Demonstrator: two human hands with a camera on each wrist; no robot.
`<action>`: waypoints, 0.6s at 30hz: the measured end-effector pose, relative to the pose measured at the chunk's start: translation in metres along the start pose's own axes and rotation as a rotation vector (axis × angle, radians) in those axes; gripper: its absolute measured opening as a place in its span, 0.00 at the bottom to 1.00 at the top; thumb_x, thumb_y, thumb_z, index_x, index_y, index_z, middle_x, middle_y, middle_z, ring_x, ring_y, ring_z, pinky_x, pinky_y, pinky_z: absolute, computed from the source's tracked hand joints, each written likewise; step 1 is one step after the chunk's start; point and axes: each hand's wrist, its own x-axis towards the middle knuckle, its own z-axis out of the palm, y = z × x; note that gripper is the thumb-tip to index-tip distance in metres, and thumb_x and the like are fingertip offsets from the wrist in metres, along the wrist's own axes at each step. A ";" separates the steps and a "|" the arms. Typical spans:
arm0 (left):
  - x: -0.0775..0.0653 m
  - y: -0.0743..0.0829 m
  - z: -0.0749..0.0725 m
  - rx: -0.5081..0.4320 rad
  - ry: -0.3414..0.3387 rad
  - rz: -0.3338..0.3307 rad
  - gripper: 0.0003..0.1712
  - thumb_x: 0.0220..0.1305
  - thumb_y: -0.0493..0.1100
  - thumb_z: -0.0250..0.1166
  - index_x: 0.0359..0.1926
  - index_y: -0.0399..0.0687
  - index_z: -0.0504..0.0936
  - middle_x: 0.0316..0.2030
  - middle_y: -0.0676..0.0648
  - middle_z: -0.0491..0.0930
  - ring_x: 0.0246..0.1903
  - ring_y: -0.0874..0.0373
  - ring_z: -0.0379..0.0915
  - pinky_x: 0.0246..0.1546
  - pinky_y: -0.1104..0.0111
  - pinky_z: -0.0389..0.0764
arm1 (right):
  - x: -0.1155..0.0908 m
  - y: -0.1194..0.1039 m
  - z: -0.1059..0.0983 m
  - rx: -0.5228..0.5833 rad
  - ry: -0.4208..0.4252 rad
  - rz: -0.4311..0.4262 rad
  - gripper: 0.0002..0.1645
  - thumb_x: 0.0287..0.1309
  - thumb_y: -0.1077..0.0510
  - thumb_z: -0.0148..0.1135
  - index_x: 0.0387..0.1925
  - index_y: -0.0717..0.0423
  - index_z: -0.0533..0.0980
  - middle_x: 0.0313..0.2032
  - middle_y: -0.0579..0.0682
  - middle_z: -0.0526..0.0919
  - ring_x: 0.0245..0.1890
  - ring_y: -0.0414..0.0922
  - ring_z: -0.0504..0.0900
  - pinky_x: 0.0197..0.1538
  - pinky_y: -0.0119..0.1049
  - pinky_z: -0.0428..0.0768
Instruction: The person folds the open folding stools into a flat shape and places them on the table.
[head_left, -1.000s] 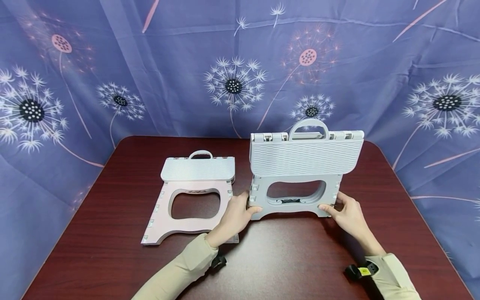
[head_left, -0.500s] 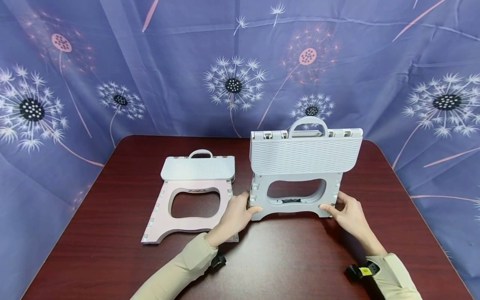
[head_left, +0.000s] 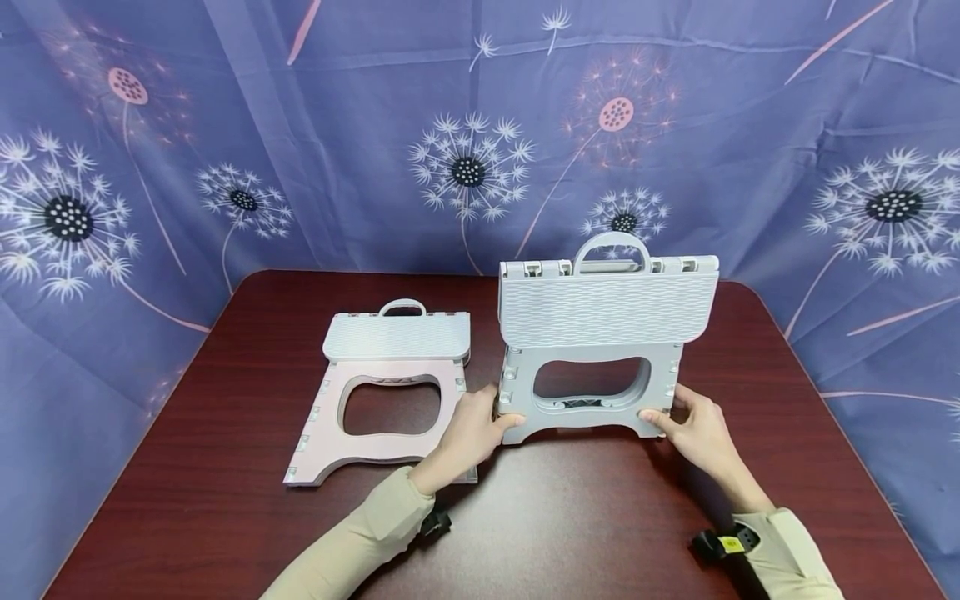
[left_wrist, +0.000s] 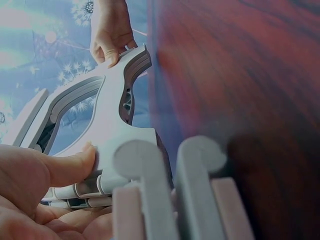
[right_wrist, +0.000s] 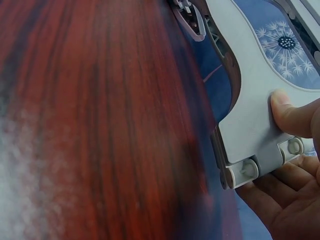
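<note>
A light grey folding stool (head_left: 607, 312), folded flat with its carry handle on top, stands nearly upright at the right half of the table. My left hand (head_left: 467, 429) grips its lower left leg, thumb on the front face and fingers behind. The right hand (head_left: 699, 432) holds the lower right leg the same way. In the right wrist view, the right thumb presses the grey panel and the fingers wrap its hinged edge. Left of it lies a second folded stool (head_left: 315, 433), pale pink with a white seat, close to my left forearm. Whether the grey legs touch the table cannot be told.
Both stools are on a dark red wood-grain table (head_left: 570, 517). A purple-blue curtain (head_left: 360, 167) with dandelion prints hangs behind it and along both sides. In the left wrist view, the pink stool's feet (left_wrist: 150, 190) are very near the left hand.
The grey stool's upper right side has shifted slightly left and its lower left leg has come slightly nearer. Both hands keep their grip; the pink stool stays put.
</note>
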 end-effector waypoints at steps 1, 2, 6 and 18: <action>0.000 0.000 0.000 0.000 0.001 -0.001 0.15 0.56 0.47 0.71 0.32 0.42 0.77 0.25 0.47 0.81 0.25 0.62 0.70 0.27 0.70 0.74 | 0.000 0.000 0.000 0.000 -0.001 0.001 0.17 0.51 0.58 0.73 0.40 0.60 0.77 0.26 0.55 0.85 0.20 0.28 0.75 0.26 0.24 0.70; 0.000 0.000 0.000 -0.001 0.001 -0.002 0.15 0.56 0.47 0.71 0.32 0.42 0.77 0.25 0.47 0.81 0.26 0.62 0.70 0.27 0.69 0.74 | 0.000 0.000 0.000 0.001 -0.001 0.001 0.17 0.51 0.58 0.73 0.40 0.60 0.77 0.26 0.55 0.85 0.20 0.28 0.75 0.26 0.24 0.70; 0.000 0.000 0.000 -0.012 -0.001 -0.011 0.15 0.56 0.47 0.71 0.33 0.42 0.77 0.26 0.46 0.82 0.27 0.61 0.73 0.28 0.69 0.75 | 0.000 0.000 0.001 0.015 -0.002 0.000 0.17 0.51 0.58 0.73 0.40 0.60 0.77 0.26 0.55 0.85 0.20 0.28 0.75 0.26 0.24 0.71; 0.001 0.000 0.000 -0.017 -0.001 -0.025 0.15 0.55 0.47 0.72 0.34 0.42 0.77 0.25 0.47 0.81 0.25 0.63 0.69 0.27 0.70 0.74 | 0.000 0.000 0.001 0.016 0.005 0.002 0.17 0.51 0.59 0.73 0.40 0.61 0.78 0.28 0.55 0.86 0.22 0.27 0.76 0.27 0.22 0.72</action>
